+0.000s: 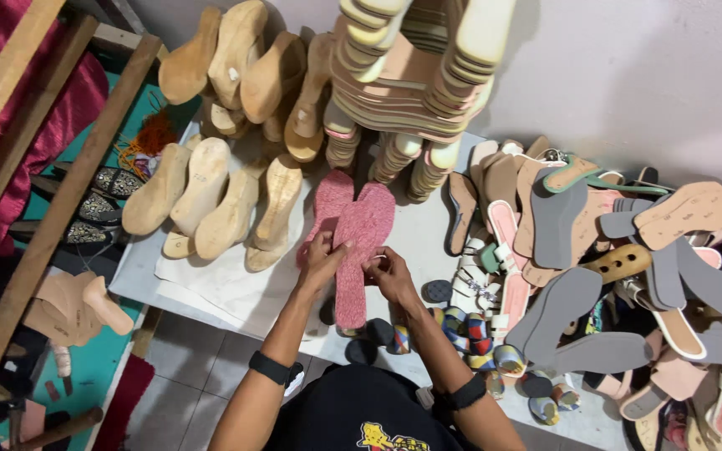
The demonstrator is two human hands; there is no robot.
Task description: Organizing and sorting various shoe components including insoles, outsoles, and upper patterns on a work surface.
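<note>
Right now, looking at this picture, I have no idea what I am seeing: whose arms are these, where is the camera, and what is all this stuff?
The camera sits on a person's head and looks down, so the two arms coming up from the bottom are that person's own. Their left hand and right hand together hold a pair of pink glittery insoles, shaped like shoe soles. In front lies a white table. On its left stand pale wooden shoe lasts, the foot-shaped forms. At the back rise tall stacks of soles. On the right is a loose heap of grey soles, tan ones and sandal parts. Near the right arm lie small colourful patterned pieces.
</note>
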